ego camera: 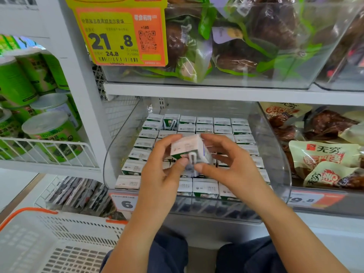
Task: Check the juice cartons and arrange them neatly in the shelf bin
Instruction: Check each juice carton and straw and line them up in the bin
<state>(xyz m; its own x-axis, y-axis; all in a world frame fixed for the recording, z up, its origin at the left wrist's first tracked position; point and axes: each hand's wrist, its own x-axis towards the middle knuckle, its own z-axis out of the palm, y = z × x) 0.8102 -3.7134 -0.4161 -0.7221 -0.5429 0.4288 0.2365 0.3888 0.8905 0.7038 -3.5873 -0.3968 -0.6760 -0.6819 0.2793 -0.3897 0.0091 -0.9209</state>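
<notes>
A small white-and-green juice carton (188, 149) with a straw on its side is held up above the clear shelf bin (279, 154). My left hand (163, 170) grips its left side with thumb and fingers. My right hand (226, 164) grips its right side the same way. Below them, several rows of matching cartons (204, 125) stand packed upright in the bin. One carton (171, 121) at the back left is turned so its green face with the straw shows.
A white basket with orange rim (29, 213) sits at the lower left. Green cans (49, 133) fill a wire rack on the left. Snack bags (323, 154) lie in the bin to the right. Bagged goods (236, 46) and a yellow price tag (118, 36) are above.
</notes>
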